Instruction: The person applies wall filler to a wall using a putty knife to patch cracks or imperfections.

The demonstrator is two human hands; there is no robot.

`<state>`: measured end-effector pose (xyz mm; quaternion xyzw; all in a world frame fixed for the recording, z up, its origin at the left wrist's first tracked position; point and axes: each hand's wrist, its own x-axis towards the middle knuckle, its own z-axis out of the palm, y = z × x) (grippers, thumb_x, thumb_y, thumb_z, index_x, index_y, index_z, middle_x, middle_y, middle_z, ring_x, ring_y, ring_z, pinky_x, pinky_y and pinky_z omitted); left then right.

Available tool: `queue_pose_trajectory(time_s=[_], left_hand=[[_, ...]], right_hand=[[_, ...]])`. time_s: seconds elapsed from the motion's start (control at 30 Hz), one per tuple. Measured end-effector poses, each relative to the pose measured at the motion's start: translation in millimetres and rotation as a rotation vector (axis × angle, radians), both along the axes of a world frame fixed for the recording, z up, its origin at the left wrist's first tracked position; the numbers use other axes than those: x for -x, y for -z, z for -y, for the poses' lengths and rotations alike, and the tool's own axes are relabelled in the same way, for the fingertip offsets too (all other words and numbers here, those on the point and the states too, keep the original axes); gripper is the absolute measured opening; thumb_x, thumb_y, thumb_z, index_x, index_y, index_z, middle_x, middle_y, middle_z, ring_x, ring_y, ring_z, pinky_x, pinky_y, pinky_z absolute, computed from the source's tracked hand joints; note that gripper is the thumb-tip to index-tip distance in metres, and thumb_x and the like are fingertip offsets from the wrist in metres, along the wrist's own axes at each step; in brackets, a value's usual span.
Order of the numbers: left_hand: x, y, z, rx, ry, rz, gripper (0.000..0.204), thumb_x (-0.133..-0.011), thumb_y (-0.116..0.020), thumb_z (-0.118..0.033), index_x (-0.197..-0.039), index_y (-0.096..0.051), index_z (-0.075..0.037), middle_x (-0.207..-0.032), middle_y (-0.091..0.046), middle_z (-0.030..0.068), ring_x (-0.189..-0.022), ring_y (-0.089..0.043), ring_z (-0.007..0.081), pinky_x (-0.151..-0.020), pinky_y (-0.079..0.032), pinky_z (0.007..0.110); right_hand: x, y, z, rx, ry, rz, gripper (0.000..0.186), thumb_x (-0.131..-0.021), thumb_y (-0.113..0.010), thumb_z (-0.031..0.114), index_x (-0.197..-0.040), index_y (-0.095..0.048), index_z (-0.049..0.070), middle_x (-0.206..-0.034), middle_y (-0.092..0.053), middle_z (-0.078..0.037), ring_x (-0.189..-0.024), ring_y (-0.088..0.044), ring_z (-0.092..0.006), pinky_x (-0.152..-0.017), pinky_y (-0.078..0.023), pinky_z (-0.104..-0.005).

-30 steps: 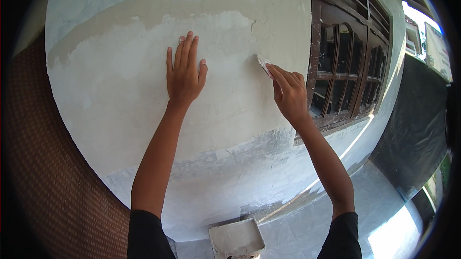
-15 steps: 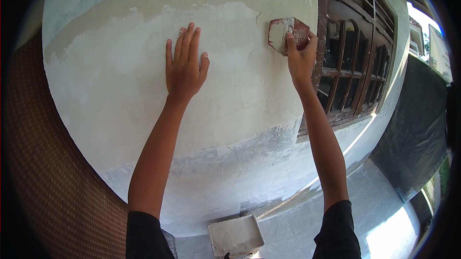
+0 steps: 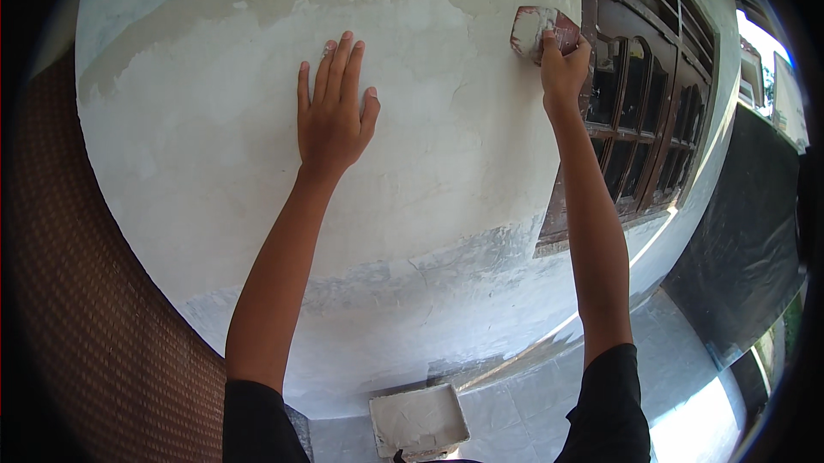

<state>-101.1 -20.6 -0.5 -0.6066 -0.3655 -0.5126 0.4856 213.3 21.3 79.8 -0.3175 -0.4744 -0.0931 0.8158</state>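
Note:
A plastered wall [image 3: 429, 163], patchy in white, beige and grey, fills the middle of the view. My left hand [image 3: 330, 111] lies spread on it at centre left, fingers pointing up and holding nothing. Up at the right, beside the window's left edge, my right hand [image 3: 562, 64] grips a flat maroon scraper [image 3: 528, 30] smeared with pale filler, its thumb on the near face. The scraper is at the wall surface; whether its edge touches is hard to tell.
A dark wooden window [image 3: 645, 154] with small panes takes the right side. Below, a tray [image 3: 419, 416] of pale paste stands above the tiled floor [image 3: 528, 407]. A brown woven-patterned surface [image 3: 120, 274] borders the left, a black sheet [image 3: 738, 231] the far right.
My right hand has moved up and to the right with the scraper, which has turned from edge-on to showing its flat face. My left hand has slid slightly upward on the wall.

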Motion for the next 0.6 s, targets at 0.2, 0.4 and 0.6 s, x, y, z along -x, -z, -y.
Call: queue_pose_trajectory(time_s=[0.2, 0.4, 0.6], left_hand=[[2.1, 2.8, -3.9, 0.023, -0.027, 0.020, 0.059, -0.095, -0.052, -0.021, -0.151, -0.037, -0.014, -0.159, -0.036, 0.0024, -0.147, -0.033, 0.0214, -0.122, -0.018, 0.050], [1.9, 1.4, -3.7, 0.007, 0.001, 0.001, 0.059, -0.095, -0.051, -0.021, -0.152, -0.037, -0.014, -0.160, -0.035, 0.0020, -0.147, -0.032, 0.0209, -0.122, -0.018, 0.050], [2.2, 3.0, -3.2, 0.029, -0.038, 0.027, 0.059, -0.095, -0.051, -0.022, -0.152, -0.036, -0.015, -0.160, -0.035, 0.0017, -0.147, -0.032, 0.0210, -0.122, -0.018, 0.050]], right_hand=[[25.8, 14.1, 15.4, -0.112, -0.163, 0.055, 0.049, -0.091, -0.068, 0.020, -0.128, -0.049, -0.005, -0.117, -0.060, -0.020, -0.104, -0.063, -0.0269, -0.090, -0.050, -0.0385], [9.4, 14.0, 4.3, 0.005, -0.087, 0.017, 0.049, -0.091, -0.069, 0.021, -0.127, -0.049, -0.006, -0.113, -0.062, -0.022, -0.102, -0.064, -0.0283, -0.091, -0.049, -0.0366], [13.2, 26.6, 15.1, -0.123, -0.247, -0.001, 0.046, -0.094, -0.070, 0.020, -0.126, -0.050, -0.006, -0.113, -0.060, -0.012, -0.095, -0.059, -0.0150, -0.083, -0.050, -0.0275]])
